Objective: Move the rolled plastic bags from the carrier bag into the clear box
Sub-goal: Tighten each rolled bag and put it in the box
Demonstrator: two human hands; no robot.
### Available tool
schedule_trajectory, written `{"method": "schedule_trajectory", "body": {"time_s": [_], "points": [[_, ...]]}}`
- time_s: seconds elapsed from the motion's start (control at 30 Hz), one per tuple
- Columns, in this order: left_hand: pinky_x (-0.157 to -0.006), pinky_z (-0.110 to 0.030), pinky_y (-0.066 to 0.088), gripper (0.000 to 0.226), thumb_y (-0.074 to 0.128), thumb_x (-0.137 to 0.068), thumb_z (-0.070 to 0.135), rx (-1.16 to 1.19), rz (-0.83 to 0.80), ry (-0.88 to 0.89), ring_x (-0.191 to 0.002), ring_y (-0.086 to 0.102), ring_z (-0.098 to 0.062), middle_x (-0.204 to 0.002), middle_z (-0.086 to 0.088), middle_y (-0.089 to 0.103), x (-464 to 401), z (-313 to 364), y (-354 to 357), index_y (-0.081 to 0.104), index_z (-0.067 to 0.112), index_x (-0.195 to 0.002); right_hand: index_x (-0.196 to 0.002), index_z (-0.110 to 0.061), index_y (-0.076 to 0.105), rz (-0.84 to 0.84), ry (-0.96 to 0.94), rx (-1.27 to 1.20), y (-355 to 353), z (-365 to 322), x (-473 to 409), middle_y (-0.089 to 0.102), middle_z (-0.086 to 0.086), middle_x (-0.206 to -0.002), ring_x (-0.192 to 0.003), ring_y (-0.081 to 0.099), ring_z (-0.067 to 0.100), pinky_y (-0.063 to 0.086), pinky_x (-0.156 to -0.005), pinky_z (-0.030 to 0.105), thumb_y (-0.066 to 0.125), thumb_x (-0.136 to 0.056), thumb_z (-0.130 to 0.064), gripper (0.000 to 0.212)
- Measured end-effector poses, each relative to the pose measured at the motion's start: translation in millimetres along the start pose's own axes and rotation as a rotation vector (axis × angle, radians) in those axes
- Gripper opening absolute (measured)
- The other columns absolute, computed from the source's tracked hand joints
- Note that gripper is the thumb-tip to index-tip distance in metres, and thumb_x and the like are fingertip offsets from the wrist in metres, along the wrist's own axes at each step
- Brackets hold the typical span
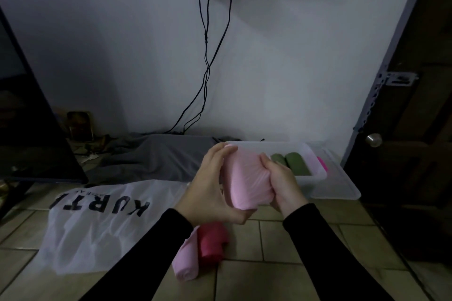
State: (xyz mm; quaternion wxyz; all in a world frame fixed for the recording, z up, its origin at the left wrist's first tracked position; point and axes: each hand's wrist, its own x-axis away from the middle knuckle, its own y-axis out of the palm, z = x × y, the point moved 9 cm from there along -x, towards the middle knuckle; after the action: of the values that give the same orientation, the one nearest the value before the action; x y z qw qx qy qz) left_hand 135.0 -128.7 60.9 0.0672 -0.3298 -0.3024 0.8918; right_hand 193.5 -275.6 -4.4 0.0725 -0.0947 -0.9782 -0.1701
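Pale pink plastic, rolled into a thick bundle, sits between your two hands: the pink roll (pixel 247 179) is held up above the tiled floor (pixel 281 247). Your left hand (pixel 212 188) is clamped on its left side, fingers curled over the top and thumb under the lower end. Your right hand (pixel 281 178) is closed on its right side, fingers pressed into the gathered plastic. Both black sleeves (pixel 151 252) reach in from the lower edge.

Just below your left wrist, two more rolls lie touching on the floor: a pale pink roll (pixel 186 264) and a darker red-pink roll (pixel 211 242).

Left of these, the white carrier bag (pixel 97 227) with black lettering lies flat and slack on the tiles.

Behind your right hand, the clear box (pixel 310 166) rests on the floor against the wall, with two green rolls (pixel 291 162) lying side by side inside it. A bright pink roll (pixel 322 163) shows at the box's right wall; whether it is inside or outside cannot be told. The clear lid (pixel 342 186) lies just to the right of the box.
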Motion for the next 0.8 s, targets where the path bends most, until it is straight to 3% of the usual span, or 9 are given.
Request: {"method": "schedule_trajectory", "body": {"time_s": [0.1,0.2,0.27,0.33,0.4,0.5,0.6,0.67,0.8], "points": [[-0.113,-0.024,0.031,0.112,0.083,-0.042,0.043,-0.047,-0.013,0.011,-0.14,0.026,-0.007,-0.146,0.001,0.029,-0.8,3.3,-1.8,0.037,0.013,-0.14,-0.076,-0.01,0.061,0.039,-0.044,0.05,-6.4,-3.5,-0.5,0.063,0.004,-0.078,-0.073,0.058,0.017,0.049,-0.059,0.021,0.058,-0.092,-0.024,0.022],[-0.113,-0.023,0.03,0.112,0.08,-0.041,0.051,-0.115,0.0,-0.003,-0.14,0.025,-0.005,-0.145,0.0,0.032,-1.5,1.1,-8.2,0.04,0.012,-0.139,-0.1,-0.012,0.059,0.145,-0.179,0.162,-16.5,-21.1,1.8,0.061,0.0,-0.093,-0.096,0.059,0.022,0.045,-0.081,0.031,0.055,-0.093,-0.038,0.027],[-0.113,-0.017,0.025,0.113,0.076,-0.04,0.056,-0.193,0.008,-0.008,-0.139,0.025,-0.005,-0.144,-0.002,0.035,-2.0,-5.0,-11.5,0.041,0.01,-0.138,-0.127,-0.013,0.045,0.271,-0.374,0.34,-20.0,-47.7,18.2,0.056,0.001,-0.109,-0.114,0.052,0.025,0.04,-0.091,0.033,0.056,-0.09,-0.045,0.05],[-0.111,-0.01,0.019,0.115,0.074,-0.04,0.059,-0.26,0.007,-0.032,-0.137,0.026,-0.009,-0.143,-0.004,0.035,-2.7,-12.6,-12.2,0.041,0.008,-0.138,-0.134,-0.013,0.041,0.366,-0.709,0.578,-4.8,-82.9,56.0,0.05,0.003,-0.126,-0.12,0.045,0.02,0.036,-0.099,0.032,0.054,-0.083,-0.046,0.062],[-0.111,-0.016,0.023,0.113,0.071,-0.042,0.061,-0.321,0.01,-0.058,-0.136,0.03,-0.017,-0.141,-0.007,0.038,-5.0,-17.0,-12.6,0.043,0.004,-0.136,-0.127,-0.009,0.05,0.177,-0.872,0.769,39.3,-86.0,78.9,0.055,0.005,-0.123,-0.116,0.05,0.019,0.036,-0.099,0.028,0.049,-0.086,-0.034,0.049],[-0.105,-0.043,0.038,0.074,0.057,-0.072,0.045,-0.459,0.102,0.073,-0.124,0.041,-0.031,-0.127,-0.017,0.051,-12.6,-0.8,-15.6,0.051,-0.006,-0.125,-0.13,-0.008,0.051,-0.122,-0.753,1.032,92.7,-48.2,83.6,0.057,0.007,-0.128,-0.122,0.051,0.019,0.033,-0.1,0.02,0.041,-0.093,-0.013,0.039],[-0.095,-0.051,0.043,0.049,0.048,-0.082,0.03,-0.583,0.177,0.212,-0.113,0.051,-0.038,-0.118,-0.019,0.056,-16.4,20.1,-20.5,0.058,-0.005,-0.115,-0.136,-0.006,0.046,-0.116,-0.783,1.001,99.7,-48.3,87.1,0.052,0.007,-0.137,-0.127,0.047,0.017,0.032,-0.104,0.017,0.036,-0.097,-0.012,0.04],[-0.099,-0.047,0.041,0.056,0.057,-0.077,0.036,-0.549,0.159,0.205,-0.117,0.05,-0.035,-0.12,-0.016,0.056,-16.8,20.8,-25.0,0.06,-0.004,-0.117,-0.132,-0.006,0.049,-0.148,-0.739,0.926,98.4,-53.3,87.8,0.056,0.008,-0.131,-0.12,0.052,0.018,0.035,-0.096,0.015,0.035,-0.1,-0.016,0.037],[-0.11,-0.031,0.034,0.098,0.078,-0.044,0.049,-0.355,0.067,0.134,-0.13,0.04,-0.022,-0.131,-0.007,0.046,-14.5,16.3,-31.0,0.052,0.009,-0.13,-0.116,-0.008,0.061,-0.204,-0.519,0.8,88.2,-54.2,79.2,0.068,0.013,-0.107,-0.102,0.062,0.025,0.04,-0.072,0.023,0.038,-0.101,-0.03,0.035]]}}
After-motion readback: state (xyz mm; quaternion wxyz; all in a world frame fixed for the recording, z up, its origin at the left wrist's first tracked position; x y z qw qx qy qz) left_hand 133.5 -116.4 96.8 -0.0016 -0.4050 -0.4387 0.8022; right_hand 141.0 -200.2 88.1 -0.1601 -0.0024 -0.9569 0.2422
